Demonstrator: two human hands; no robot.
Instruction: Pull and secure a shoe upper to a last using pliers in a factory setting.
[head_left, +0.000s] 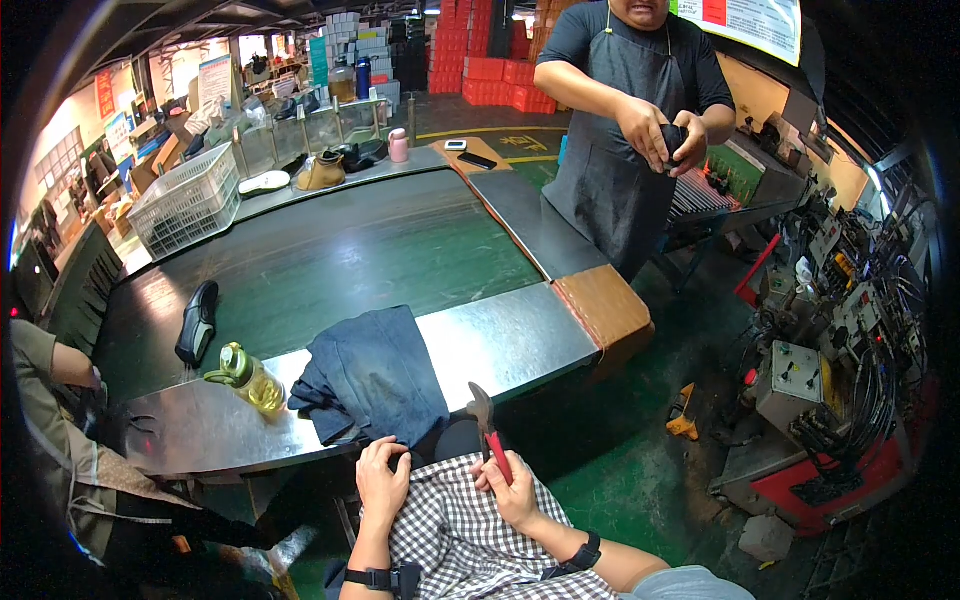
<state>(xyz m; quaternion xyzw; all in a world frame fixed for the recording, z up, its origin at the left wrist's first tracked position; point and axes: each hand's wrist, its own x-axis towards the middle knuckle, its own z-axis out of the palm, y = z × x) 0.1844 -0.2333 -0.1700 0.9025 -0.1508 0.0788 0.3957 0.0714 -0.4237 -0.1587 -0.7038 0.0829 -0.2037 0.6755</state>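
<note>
My right hand (514,493) is closed round the red handles of a pair of pincers (495,448), their metal head pointing up and away from me. It rests over the black-and-white checked apron (440,520) on my lap. Resting at the apron's left edge is my left hand (383,480), its fingers loosely bent, thumb apart, with nothing visible in it. Just beyond it, a folded dark blue cloth (370,370) lies on the bench's metal edge (510,335). A green-lidded bottle (258,385) of yellowish liquid stands left of the cloth.
A black shoe (197,322) lies on the green conveyor belt (360,240). Along the far ledge are several shoes, a white crate (187,203) and a pink bottle (398,146). A co-worker in a dark apron (615,180) handles a dark object across the bench. Another person's arm (70,365) is at left; machinery (800,385) stands right.
</note>
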